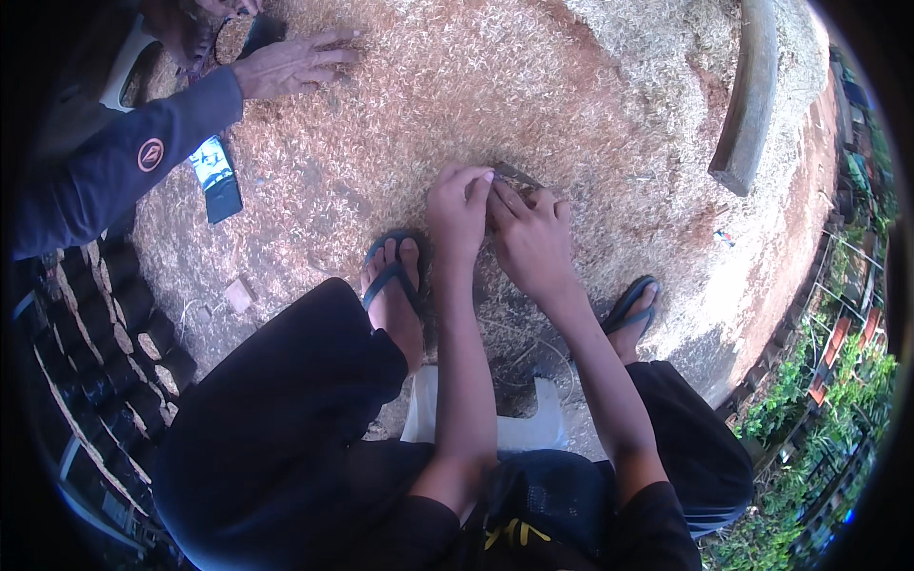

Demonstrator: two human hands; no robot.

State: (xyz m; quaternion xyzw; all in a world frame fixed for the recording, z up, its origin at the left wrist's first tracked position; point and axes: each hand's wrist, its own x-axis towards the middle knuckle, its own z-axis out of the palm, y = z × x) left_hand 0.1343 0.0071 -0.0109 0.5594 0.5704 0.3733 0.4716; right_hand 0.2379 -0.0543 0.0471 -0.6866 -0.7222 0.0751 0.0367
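Observation:
My left hand and my right hand meet in front of me, low over the ground between my feet. Both are closed, with fingertips pinched together around a small dark, thin piece. Part of it sticks out beyond the fingers on the far side. My fingers cover most of it, so its kind cannot be made out. The left thumb and forefinger press close to the right fingertips. Under the hands lies ground strewn with pale shavings or husks.
At the upper left, a co-worker's hand reaches out from a dark sleeve. A lit phone lies below that arm. A curved wooden beam is at upper right, a small reddish block at left. Dark bags and green plants line the sides.

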